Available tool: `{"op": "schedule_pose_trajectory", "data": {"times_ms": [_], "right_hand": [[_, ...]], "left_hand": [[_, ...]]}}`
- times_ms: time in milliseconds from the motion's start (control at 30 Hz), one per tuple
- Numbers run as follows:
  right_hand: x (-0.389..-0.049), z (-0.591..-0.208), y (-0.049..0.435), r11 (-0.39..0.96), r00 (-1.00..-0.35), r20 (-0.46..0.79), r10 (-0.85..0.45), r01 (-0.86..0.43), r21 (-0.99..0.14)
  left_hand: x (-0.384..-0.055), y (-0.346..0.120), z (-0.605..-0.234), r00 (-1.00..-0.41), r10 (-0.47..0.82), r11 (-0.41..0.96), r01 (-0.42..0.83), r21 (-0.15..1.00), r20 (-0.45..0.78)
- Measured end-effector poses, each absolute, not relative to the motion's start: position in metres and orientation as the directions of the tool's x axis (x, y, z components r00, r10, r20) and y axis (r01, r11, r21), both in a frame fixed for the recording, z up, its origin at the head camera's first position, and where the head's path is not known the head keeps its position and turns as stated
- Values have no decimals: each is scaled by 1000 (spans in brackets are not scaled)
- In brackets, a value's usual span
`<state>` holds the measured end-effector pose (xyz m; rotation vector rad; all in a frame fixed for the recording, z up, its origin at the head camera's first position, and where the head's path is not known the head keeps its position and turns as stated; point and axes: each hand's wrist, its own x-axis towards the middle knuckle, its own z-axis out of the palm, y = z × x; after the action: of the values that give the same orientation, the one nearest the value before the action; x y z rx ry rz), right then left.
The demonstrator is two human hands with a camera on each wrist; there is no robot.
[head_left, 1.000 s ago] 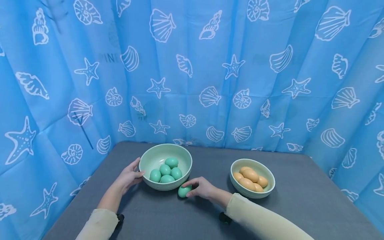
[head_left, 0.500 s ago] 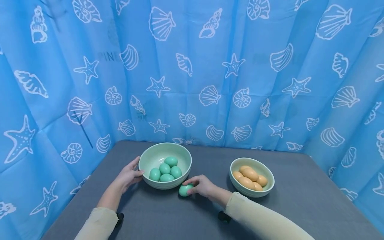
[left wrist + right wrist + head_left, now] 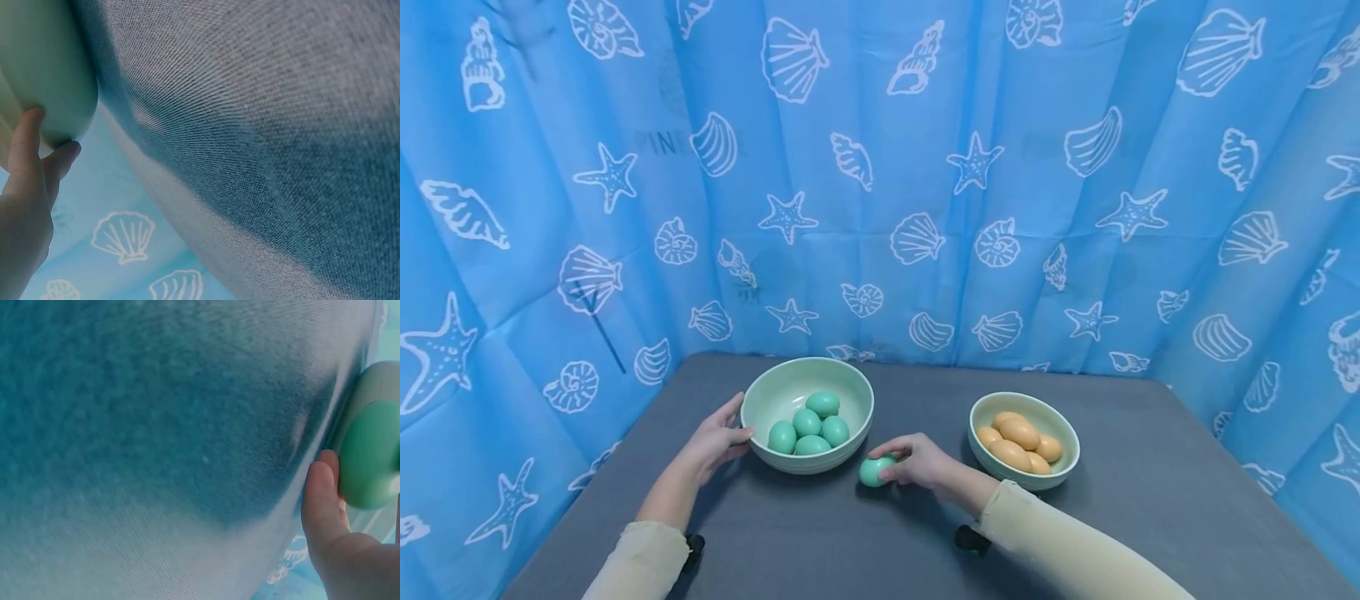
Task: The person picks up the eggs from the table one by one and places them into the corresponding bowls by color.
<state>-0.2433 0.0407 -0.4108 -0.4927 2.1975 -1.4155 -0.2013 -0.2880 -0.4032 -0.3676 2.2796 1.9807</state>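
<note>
In the head view, my left hand rests against the left side of a large pale green bowl. Its thumb lies near the rim, and in the left wrist view the straight digits touch the bowl's outer wall. Several green eggs lie inside this bowl. Just right of it, my right hand holds a single green egg between thumb and fingers, low over the table. The right wrist view shows that egg large, beside the fingertips.
A smaller pale green bowl with several light orange eggs stands to the right, beyond the right forearm. Grey cloth covers the table. A blue curtain printed with shells and starfish hangs behind and at both sides.
My right hand has moved slightly right with the green egg, widening the gap to the large bowl. The left hand keeps its place at the bowl; the head view has shifted a little.
</note>
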Motion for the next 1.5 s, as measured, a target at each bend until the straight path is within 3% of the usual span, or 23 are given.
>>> {"op": "schedule_pose_trajectory", "data": {"times_ms": [667, 1233, 1500], "right_hand": [[-256, -381, 37, 348, -827, -210, -521, 19, -937], [-263, -362, 3, 261, -809, -71, -583, -103, -960], [-271, -362, -18, 304, -807, -73, -587, -136, -943]], "left_hand": [[-201, -290, -402, -960, -131, 107, -262, 959, -248], [-201, -288, -402, -966, -112, 109, -246, 963, -234], [-202, -288, -401, -965, -109, 100, -249, 963, -238]]}}
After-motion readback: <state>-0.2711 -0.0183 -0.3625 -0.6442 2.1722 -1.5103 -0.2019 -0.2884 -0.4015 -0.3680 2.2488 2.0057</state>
